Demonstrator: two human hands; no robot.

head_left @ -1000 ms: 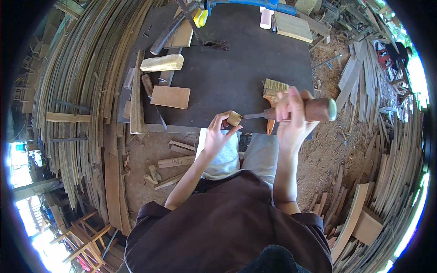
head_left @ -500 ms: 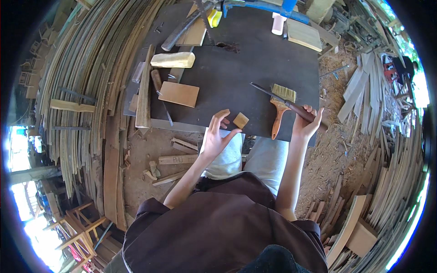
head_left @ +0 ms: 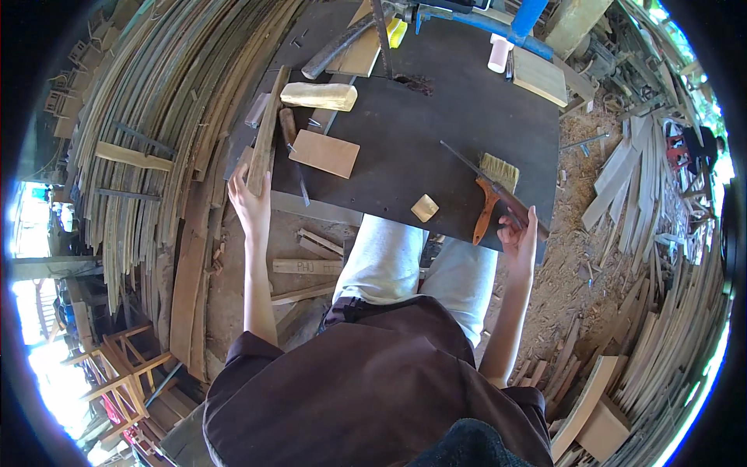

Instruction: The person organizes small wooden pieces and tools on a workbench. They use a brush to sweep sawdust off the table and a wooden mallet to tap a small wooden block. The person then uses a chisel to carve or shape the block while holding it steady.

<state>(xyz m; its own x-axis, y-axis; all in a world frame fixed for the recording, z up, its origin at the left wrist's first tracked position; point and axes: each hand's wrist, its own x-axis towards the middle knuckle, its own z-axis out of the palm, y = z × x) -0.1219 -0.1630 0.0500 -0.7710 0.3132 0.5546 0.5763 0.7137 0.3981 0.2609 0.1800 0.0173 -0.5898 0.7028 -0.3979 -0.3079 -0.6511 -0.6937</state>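
Dark flat surface point(head_left: 420, 128). Left hand point(head_left: 250, 204): grip astride long tan wooden bar point(head_left: 271, 124), left of frame. Right hand point(head_left: 520, 240): at brown-handled steel chisel point(head_left: 513, 202), right of centre. Closure of either grip: cannot tell.

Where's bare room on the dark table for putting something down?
The dark flat tabletop is bare between the rectangular brown wooden board and the orange-handled bristle brush, beyond the small tan wooden block. It's crowded leftward, by the long brown wooden bar, and around the brush, by the wood-handled metal tool.
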